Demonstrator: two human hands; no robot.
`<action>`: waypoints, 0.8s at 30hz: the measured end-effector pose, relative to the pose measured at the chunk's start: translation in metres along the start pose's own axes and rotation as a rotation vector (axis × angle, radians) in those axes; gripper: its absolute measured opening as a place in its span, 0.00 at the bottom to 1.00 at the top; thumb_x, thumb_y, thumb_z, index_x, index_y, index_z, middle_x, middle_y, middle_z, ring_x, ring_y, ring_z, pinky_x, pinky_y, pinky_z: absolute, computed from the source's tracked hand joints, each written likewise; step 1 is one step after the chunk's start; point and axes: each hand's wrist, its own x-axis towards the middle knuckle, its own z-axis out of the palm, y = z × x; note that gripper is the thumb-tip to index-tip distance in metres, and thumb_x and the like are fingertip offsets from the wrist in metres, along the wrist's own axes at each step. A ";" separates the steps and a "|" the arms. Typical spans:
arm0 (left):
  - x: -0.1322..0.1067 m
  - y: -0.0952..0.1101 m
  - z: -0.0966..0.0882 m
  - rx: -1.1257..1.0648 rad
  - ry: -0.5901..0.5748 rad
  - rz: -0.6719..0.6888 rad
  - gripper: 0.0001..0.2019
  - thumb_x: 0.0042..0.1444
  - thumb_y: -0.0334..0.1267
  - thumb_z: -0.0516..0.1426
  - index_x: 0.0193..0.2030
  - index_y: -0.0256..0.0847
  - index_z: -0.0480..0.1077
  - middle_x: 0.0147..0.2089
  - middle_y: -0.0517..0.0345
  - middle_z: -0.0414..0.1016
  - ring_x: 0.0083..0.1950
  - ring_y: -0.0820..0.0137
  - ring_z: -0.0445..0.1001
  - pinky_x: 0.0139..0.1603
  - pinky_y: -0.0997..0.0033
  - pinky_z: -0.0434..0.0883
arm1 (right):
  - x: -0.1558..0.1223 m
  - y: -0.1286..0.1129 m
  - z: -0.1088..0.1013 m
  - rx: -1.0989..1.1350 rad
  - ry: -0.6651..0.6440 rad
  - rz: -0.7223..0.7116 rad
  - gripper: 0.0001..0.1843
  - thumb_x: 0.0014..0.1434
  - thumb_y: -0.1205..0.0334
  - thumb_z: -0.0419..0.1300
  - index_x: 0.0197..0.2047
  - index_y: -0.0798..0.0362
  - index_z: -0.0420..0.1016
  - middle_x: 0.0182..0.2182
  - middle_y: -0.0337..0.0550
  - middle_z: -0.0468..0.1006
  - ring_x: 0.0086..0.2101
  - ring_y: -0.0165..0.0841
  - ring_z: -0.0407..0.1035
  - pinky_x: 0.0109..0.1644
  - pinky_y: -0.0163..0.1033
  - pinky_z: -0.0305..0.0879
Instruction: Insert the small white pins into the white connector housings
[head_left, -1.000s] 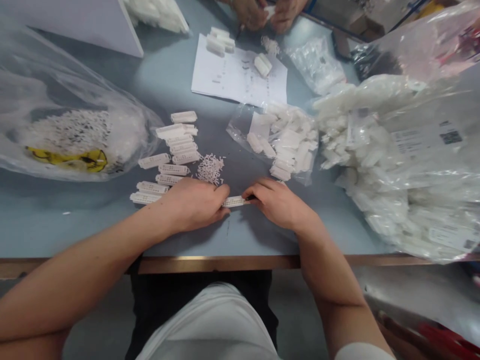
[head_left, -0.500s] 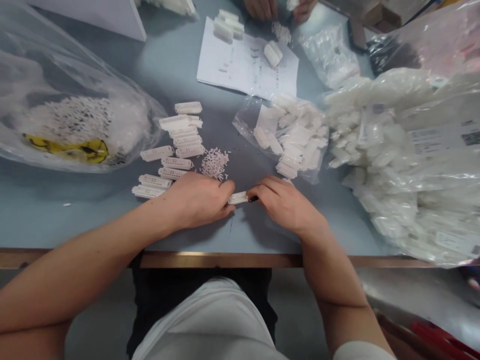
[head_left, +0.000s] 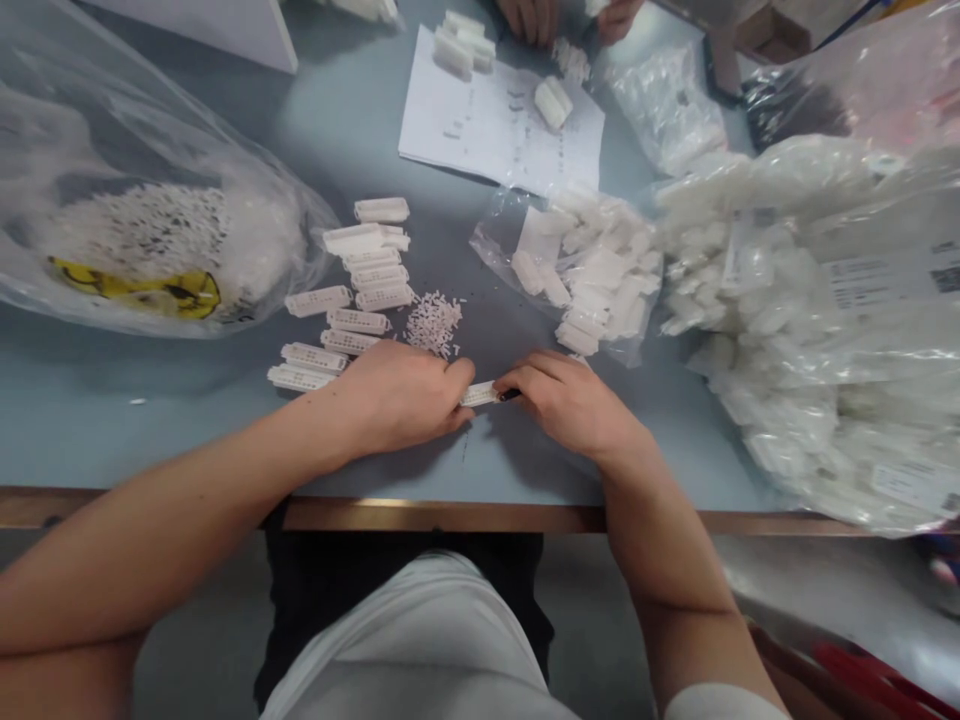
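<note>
Between my two hands lies a white plastic connector housing [head_left: 478, 394] with rows of small holes, close to the table's front. My left hand [head_left: 409, 395] is closed on its left end, thumb and fingers pinching it. My right hand [head_left: 562, 400] is closed round a small black object [head_left: 510, 394] at the housing's right end; most of that object is hidden by the fingers. Just beyond my left hand is a heap of tiny white pegs [head_left: 435, 322]. Several similar white housings [head_left: 357, 321] lie in loose rows to the left of the heap.
An opened clear bag of white housings [head_left: 600, 265] lies beyond my right hand. Large filled plastic bags [head_left: 810, 330] crowd the right side. Another clear bag [head_left: 150, 240] holds small white pieces at left. Printed sheets [head_left: 487, 130] lie farther back, near another person's hands [head_left: 532, 18].
The whole view has shifted slightly. Both hands keep the same grips on the housing and the black object, with no clear movement of their own.
</note>
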 end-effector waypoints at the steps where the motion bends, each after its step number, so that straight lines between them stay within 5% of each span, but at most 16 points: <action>1: 0.000 0.000 0.000 0.003 0.002 0.002 0.19 0.63 0.51 0.49 0.44 0.38 0.70 0.29 0.50 0.77 0.34 0.61 0.77 0.32 0.67 0.65 | 0.000 0.000 0.000 -0.001 -0.005 0.001 0.12 0.66 0.68 0.51 0.43 0.53 0.76 0.34 0.45 0.77 0.37 0.36 0.68 0.41 0.40 0.63; 8: 0.001 -0.001 0.001 0.009 0.013 0.019 0.18 0.63 0.50 0.50 0.44 0.37 0.71 0.29 0.49 0.77 0.32 0.58 0.76 0.31 0.65 0.66 | -0.003 0.000 -0.011 -0.031 0.068 -0.012 0.11 0.66 0.64 0.54 0.45 0.52 0.77 0.36 0.45 0.79 0.36 0.34 0.69 0.39 0.39 0.64; 17: 0.001 -0.001 0.003 0.032 0.025 0.046 0.19 0.64 0.49 0.48 0.44 0.36 0.71 0.28 0.48 0.76 0.32 0.58 0.77 0.30 0.65 0.66 | -0.004 -0.005 -0.014 -0.204 -0.093 -0.196 0.17 0.68 0.66 0.47 0.49 0.54 0.77 0.28 0.45 0.76 0.32 0.34 0.64 0.39 0.42 0.62; 24: -0.001 -0.002 0.003 0.045 0.004 0.071 0.16 0.62 0.49 0.51 0.43 0.36 0.70 0.28 0.49 0.77 0.31 0.56 0.77 0.27 0.65 0.65 | 0.006 0.001 -0.003 -0.033 0.189 -0.011 0.13 0.62 0.69 0.54 0.47 0.54 0.77 0.33 0.45 0.78 0.35 0.34 0.68 0.40 0.39 0.65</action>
